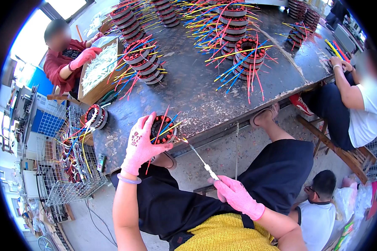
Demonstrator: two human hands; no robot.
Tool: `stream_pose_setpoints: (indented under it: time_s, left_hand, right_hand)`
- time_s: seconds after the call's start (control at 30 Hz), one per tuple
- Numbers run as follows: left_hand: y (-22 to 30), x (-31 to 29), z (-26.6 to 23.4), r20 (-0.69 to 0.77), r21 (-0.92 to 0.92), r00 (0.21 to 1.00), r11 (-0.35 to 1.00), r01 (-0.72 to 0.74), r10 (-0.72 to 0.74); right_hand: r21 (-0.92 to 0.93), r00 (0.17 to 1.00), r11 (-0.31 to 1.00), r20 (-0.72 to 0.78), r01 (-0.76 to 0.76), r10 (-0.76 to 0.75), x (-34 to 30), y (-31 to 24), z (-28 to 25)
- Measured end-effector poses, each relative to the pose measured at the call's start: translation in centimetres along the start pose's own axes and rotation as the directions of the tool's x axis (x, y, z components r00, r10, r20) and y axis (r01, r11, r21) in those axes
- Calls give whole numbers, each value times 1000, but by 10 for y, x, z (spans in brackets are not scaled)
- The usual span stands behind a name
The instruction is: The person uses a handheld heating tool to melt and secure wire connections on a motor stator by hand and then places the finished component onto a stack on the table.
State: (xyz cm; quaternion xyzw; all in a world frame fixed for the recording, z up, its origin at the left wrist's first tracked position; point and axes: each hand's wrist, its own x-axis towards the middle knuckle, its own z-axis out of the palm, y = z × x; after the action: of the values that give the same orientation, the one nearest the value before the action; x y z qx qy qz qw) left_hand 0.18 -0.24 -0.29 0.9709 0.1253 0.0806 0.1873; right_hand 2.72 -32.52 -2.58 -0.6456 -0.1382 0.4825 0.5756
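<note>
Right hand: the right hand (237, 195), in a pink glove, is closed around the white handle of a thin needle-like tool (200, 159), held low over the lap, near the body.
Tool: its slim tip is angled up and left, and reaches the wound stator (162, 130).
Left hand: the left hand (141, 142), pink-gloved with a lilac bracelet at the wrist, is clamped on the stator's left side.
Stator: it is held at the near edge of the dark workbench (197, 96), with red, yellow and blue leads sticking out.
Left side: a wire basket (67, 167) of stators is seen beside the bench.
Bench top: stacks of stators (247, 54) with coloured leads are spread across it.
Far left: a cardboard box (99, 71) of white sleeving is touched by a co-worker's gloved hand (84, 56).
Right: a seated person's hands (339, 63) are rested on the bench edge.
</note>
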Motion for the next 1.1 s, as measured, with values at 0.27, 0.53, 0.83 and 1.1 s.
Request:
stream_pose_setpoints:
  time_s: [0.27, 0.53, 0.83, 1.1]
  left_hand:
    - [0, 0, 0, -1, 9, 1000, 1000, -8, 8]
    - [0, 0, 1, -3, 9, 1000, 1000, -19, 19]
    - [-1, 0, 1, -3, 5, 1000, 1000, -14, 14]
    - [0, 0, 1, -7, -4, 1000, 1000, -17, 17]
  right_hand:
    - [-4, 999, 999, -1, 36, -36, 0, 2, 0]
    - [19, 999, 999, -9, 33, -32, 1, 7, 1]
    - [28, 999, 999, -3, -33, 33, 0, 3, 0]
    - [78, 1000, 997, 13, -15, 14, 2, 9, 0]
